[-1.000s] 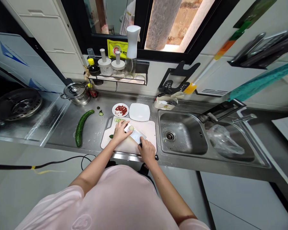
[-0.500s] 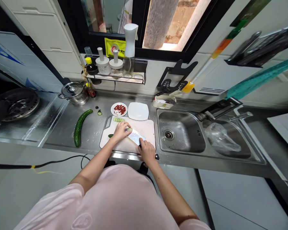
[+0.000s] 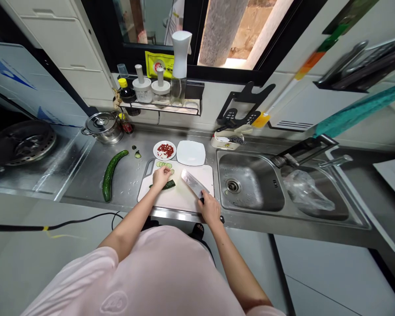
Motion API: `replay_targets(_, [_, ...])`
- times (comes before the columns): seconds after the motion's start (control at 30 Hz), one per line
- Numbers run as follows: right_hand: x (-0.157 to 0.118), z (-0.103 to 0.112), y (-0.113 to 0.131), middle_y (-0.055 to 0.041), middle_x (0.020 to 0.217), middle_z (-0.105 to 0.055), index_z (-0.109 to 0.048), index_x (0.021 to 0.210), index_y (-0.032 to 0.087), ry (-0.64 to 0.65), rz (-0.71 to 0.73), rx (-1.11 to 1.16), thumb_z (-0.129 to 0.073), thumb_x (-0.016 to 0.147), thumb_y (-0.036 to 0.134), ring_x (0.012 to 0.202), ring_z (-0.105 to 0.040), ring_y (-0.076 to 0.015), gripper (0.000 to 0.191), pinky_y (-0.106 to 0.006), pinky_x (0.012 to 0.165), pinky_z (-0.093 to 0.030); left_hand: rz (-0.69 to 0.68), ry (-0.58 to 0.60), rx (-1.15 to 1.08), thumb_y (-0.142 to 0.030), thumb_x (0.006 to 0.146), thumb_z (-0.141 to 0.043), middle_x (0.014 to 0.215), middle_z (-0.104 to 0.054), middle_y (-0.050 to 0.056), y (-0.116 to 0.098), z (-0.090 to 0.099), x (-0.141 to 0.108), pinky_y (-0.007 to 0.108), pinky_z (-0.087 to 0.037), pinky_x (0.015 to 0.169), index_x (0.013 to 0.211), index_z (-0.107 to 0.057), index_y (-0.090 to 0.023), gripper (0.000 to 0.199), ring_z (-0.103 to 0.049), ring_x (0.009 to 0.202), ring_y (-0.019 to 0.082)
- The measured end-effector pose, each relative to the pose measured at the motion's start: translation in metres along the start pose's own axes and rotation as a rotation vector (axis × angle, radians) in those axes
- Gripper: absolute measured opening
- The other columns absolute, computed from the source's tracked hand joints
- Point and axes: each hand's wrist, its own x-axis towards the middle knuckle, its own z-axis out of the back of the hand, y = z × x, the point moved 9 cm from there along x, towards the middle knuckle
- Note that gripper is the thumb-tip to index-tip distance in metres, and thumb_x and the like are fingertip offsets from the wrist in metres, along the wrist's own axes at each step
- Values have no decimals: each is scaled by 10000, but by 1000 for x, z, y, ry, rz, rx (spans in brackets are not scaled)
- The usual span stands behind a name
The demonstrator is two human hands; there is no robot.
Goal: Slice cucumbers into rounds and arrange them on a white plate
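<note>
My right hand [image 3: 210,208] is wrapped round the handle of a knife [image 3: 193,183], its blade slanting over the right part of the white cutting board [image 3: 184,201]. My left hand [image 3: 161,177] pinches a cucumber slice [image 3: 171,171] above the board's left half. Beside and partly under that hand lies a cut piece of cucumber [image 3: 169,184]. A row of thin cucumber slices [image 3: 163,164] sits near the board's back edge. Behind the board are a plate of chopped red pieces [image 3: 165,150] and a white square plate [image 3: 191,153].
A whole cucumber [image 3: 111,175] and small cucumber scraps [image 3: 137,154] lie left on the steel counter. A lidded pot [image 3: 104,127] stands behind them. The sink [image 3: 250,182] is at the right, and a spice shelf [image 3: 161,106] hangs behind.
The knife and my right hand have moved right, away from the cucumber piece. My left hand has shifted left with a slice, and more of the cucumber piece now shows.
</note>
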Motion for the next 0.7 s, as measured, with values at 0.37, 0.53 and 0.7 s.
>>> replay_targets(0.37, [-1,-3,0,-65,1037,-640,-486,1279,200,33,-8,36,-484,872,279,926,-582,-197,415,-278,784,-382,-3,22,147,-283,768,-609,826,-685,21,-5,-14,37,268,-409,708,959,-635,-236,199,-609,805,180])
replay_targets(0.53, [0,-4,-1,-69,1035,-634,-484,1276,197,47,-14,37,-492,873,280,925,-577,-190,411,-272,778,-375,-33,14,236,-260,780,-589,881,-685,46,-9,-16,41,282,-410,730,1001,-621,-238,224,-608,854,199])
replay_targets(0.7, [1,-5,-2,-62,1032,-634,-480,1275,204,42,-11,58,-492,867,281,925,-573,-189,415,-265,773,-364,-87,5,297,-248,791,-570,949,-676,75,-11,-17,42,297,-415,776,969,-639,-208,195,-593,908,208])
